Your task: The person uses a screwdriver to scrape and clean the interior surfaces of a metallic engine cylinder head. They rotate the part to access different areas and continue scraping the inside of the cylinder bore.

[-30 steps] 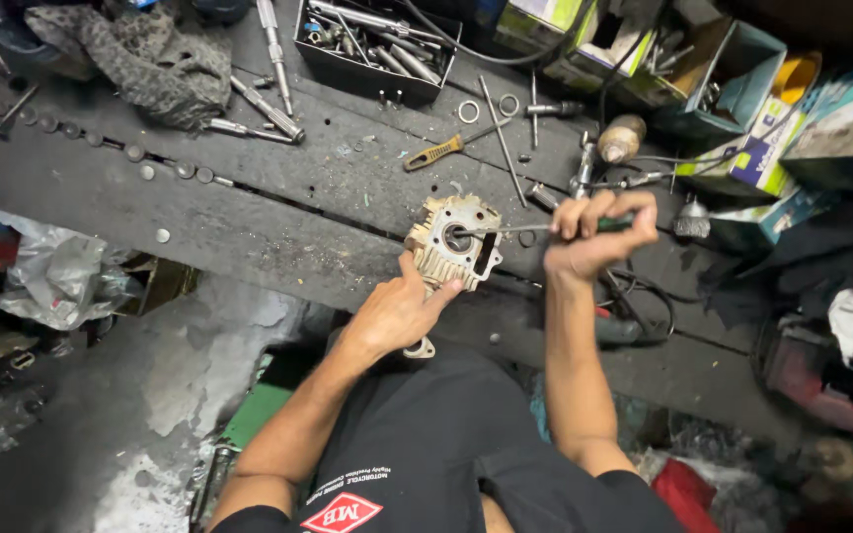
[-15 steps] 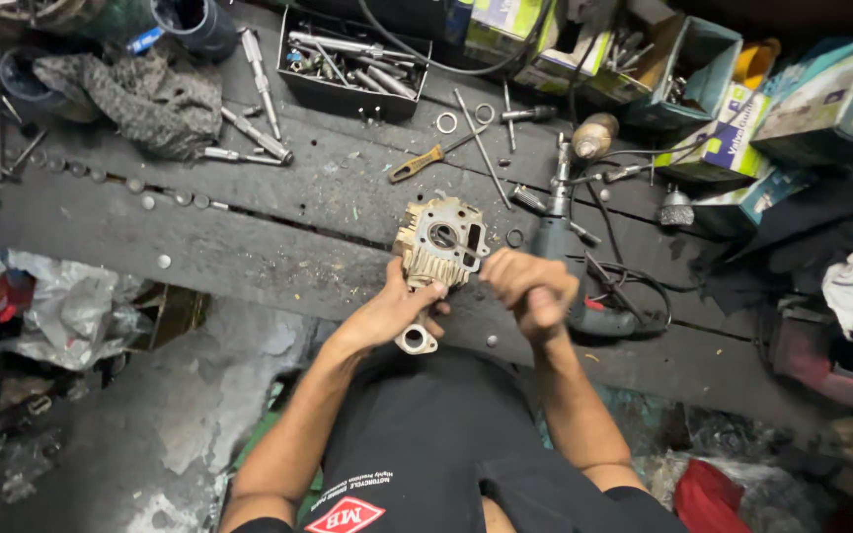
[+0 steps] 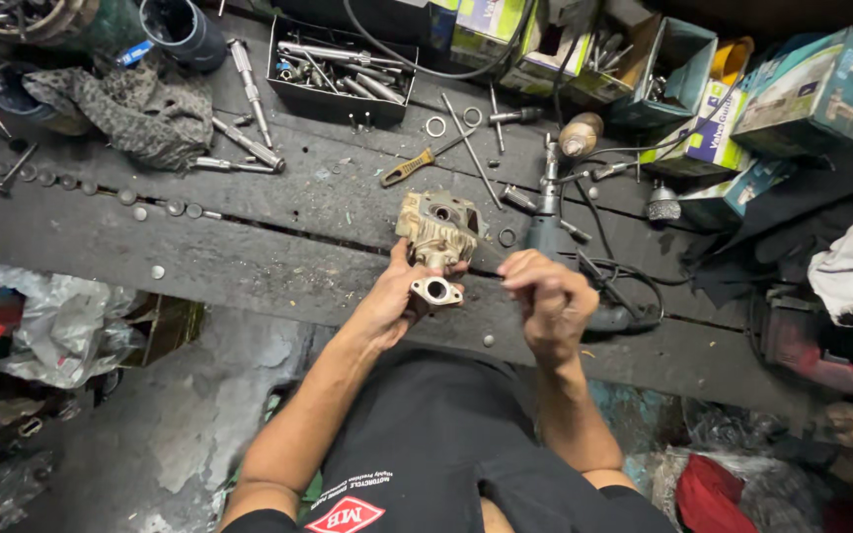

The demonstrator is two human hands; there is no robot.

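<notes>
My left hand [image 3: 387, 301] is gripping a small engine cylinder head [image 3: 436, 237] from below, fingers wrapped around its flanged port, holding it over the near edge of the dark workbench [image 3: 249, 252]. My right hand [image 3: 545, 296] is pinching something thin just to its right. The finned metal casting looks heavy, rigid and greasy, best held by its solid body.

Dim overall; light falls from above onto the middle, where focus is sharp. Toward nine and three o'clock the edges sink into deep shadow, with wide-angle bending and slight blur.
</notes>
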